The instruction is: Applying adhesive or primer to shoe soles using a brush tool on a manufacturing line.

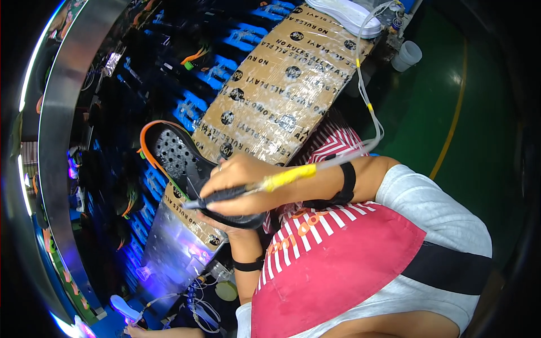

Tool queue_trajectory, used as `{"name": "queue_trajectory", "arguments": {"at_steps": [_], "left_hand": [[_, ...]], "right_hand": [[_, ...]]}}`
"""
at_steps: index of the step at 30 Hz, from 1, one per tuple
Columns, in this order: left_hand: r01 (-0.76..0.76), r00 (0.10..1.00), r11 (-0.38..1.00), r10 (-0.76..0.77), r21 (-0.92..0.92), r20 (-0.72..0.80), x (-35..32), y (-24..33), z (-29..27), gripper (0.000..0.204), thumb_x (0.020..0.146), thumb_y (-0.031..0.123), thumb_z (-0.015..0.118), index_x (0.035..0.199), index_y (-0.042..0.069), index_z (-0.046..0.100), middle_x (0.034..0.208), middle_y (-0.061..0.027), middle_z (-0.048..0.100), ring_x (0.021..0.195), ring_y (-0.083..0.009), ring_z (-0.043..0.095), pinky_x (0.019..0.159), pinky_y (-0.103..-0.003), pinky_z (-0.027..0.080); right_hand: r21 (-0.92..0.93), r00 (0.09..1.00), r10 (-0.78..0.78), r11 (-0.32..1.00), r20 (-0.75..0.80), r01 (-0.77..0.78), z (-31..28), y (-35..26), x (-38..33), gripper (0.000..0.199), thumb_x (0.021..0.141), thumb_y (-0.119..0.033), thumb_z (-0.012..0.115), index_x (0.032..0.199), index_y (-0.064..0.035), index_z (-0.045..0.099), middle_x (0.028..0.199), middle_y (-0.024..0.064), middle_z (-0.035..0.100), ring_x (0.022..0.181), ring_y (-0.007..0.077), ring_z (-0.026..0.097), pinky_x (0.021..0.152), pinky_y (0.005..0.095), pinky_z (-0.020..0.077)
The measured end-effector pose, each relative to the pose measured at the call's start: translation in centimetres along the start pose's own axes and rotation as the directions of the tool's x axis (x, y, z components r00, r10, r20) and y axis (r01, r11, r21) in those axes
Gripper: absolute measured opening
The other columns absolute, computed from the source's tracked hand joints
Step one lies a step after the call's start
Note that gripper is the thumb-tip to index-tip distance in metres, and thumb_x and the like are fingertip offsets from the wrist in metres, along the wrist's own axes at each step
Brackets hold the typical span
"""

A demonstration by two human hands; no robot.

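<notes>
A black shoe sole (177,151) with a dotted, hole-patterned inner face and an orange and green rim is held tilted over the bench. My left hand (228,227) grips it from beneath near its closer end, most of the fingers hidden by the sole. Across the sole lies my right hand (239,183), closed around a hose-fed applicator brush (222,195) with a dark handle. Yellow tape wraps its back end, where a clear hose (344,159) joins. The brush tip is at the sole's side edge; whether it touches cannot be made out.
Printed, film-covered cardboard (287,73) covers the bench. A white sole (352,17) lies at its far end, near a white bucket (409,55). Leftward runs a conveyor with blue racks (217,73) and shoe parts. A co-worker's hand (135,331) holds a light-blue sole at lower left.
</notes>
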State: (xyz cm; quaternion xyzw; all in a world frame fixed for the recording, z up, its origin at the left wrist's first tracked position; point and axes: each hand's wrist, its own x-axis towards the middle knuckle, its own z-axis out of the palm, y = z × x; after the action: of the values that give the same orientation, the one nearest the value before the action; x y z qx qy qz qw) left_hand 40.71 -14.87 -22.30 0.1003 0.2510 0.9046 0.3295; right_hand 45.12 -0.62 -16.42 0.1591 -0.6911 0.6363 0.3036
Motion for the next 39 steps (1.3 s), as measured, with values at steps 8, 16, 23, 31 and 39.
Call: {"name": "queue_trajectory", "arguments": {"at_steps": [8, 16, 23, 31, 39], "left_hand": [[-0.069, 0.989, 0.99, 0.084, -0.125, 0.121, 2.3, -0.1, 0.0, 0.089, 0.066, 0.06, 0.061, 0.135, 0.013, 0.029, 0.135, -0.0155, 0.033, 0.118, -0.034, 0.038, 0.099, -0.049, 0.032], [0.011, 0.991, 0.974, 0.02, -0.226, 0.134, 2.6, 2.6, -2.2, 0.083, 0.07, 0.054, 0.063, 0.133, 0.01, 0.032, 0.135, -0.0148, 0.035, 0.117, -0.0334, 0.039, 0.095, -0.052, 0.036], [-0.003, 0.957, 0.964, 0.08, -0.265, 0.279, 2.4, 3.8, -2.0, 0.092, 0.067, 0.048, 0.072, 0.134, 0.005, 0.026, 0.127, -0.0205, 0.036, 0.117, -0.0347, 0.037, 0.094, -0.051, 0.04], [-0.169, 0.977, 0.969, 0.189, -0.181, 0.101, 1.8, 5.4, -2.3, 0.087, 0.069, 0.053, 0.067, 0.134, 0.009, 0.028, 0.124, -0.0225, 0.039, 0.113, -0.0402, 0.041, 0.091, -0.053, 0.042], [-0.148, 0.986, 0.986, 0.141, 0.076, 0.091, 1.3, 7.0, -2.5, 0.096, 0.069, 0.064, 0.059, 0.135, 0.004, 0.022, 0.126, -0.028, 0.038, 0.103, -0.0455, 0.049, 0.079, -0.051, 0.05]], "right_hand": [[-0.207, 0.985, 0.006, 0.978, 0.173, 0.031, 1.1, 0.0, -1.5, 0.022, 0.072, -0.024, 0.064, 0.085, -0.0062, 0.064, 0.077, 0.0138, 0.063, 0.073, 0.0293, 0.061, 0.068, 0.0347, 0.0477], [0.049, 0.98, 0.046, 0.997, 0.192, -0.056, 1.4, 0.1, -2.3, 0.024, 0.074, -0.011, 0.068, 0.095, -0.0012, 0.064, 0.073, 0.0107, 0.062, 0.064, 0.0212, 0.061, 0.059, 0.0283, 0.0473], [0.082, 0.963, 0.153, 0.981, 0.223, -0.175, 0.7, -0.6, -1.9, 0.026, 0.073, -0.01, 0.069, 0.099, -0.0043, 0.064, 0.07, 0.0111, 0.061, 0.061, 0.0208, 0.06, 0.054, 0.0293, 0.0452], [0.17, 0.895, 0.178, 0.949, 0.41, -0.267, 0.0, -1.0, -1.9, 0.023, 0.074, -0.01, 0.069, 0.095, -0.0033, 0.065, 0.073, 0.011, 0.063, 0.062, 0.0204, 0.06, 0.054, 0.0284, 0.045], [0.073, 0.859, 0.122, 0.981, 0.497, -0.182, -0.2, -0.6, -1.9, 0.024, 0.074, -0.011, 0.068, 0.098, -0.0065, 0.065, 0.07, 0.0098, 0.062, 0.061, 0.021, 0.06, 0.055, 0.0291, 0.0445]]}}
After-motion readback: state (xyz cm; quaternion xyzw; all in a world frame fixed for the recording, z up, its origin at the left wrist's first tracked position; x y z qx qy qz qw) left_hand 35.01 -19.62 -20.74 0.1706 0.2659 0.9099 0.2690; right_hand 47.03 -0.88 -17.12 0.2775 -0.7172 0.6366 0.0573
